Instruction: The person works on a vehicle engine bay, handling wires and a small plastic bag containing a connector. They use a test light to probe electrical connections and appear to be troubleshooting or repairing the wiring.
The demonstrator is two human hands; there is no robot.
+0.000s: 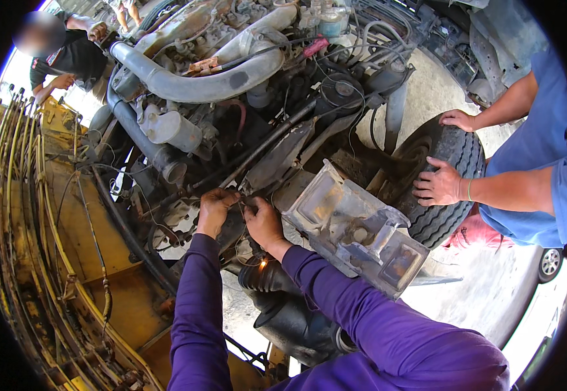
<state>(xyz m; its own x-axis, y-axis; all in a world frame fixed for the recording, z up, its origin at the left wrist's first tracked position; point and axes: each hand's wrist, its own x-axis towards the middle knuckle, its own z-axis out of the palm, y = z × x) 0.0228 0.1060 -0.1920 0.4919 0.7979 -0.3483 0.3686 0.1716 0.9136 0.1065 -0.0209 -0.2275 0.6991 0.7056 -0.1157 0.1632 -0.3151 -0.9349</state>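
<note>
My left hand (214,212) and my right hand (263,226) work close together in the middle, among dark engine-bay parts. The fingers of both are bent into pinches, their tips almost meeting. What lies between them is small, dark and partly hidden; it may be thin wire. Below my right hand glows a small orange light (263,264), beside a black ribbed hose (257,279). To the right of that hand stands a worn grey metal bracket (345,225). A dark rod (277,137) slants up and away beyond my fingers.
A greasy engine with a large grey pipe (199,83) fills the far side. Yellow metalwork with hydraulic lines (49,215) runs along the left. At right, a person in blue rests both hands on a tire (450,173). Another person (68,62) stands far left.
</note>
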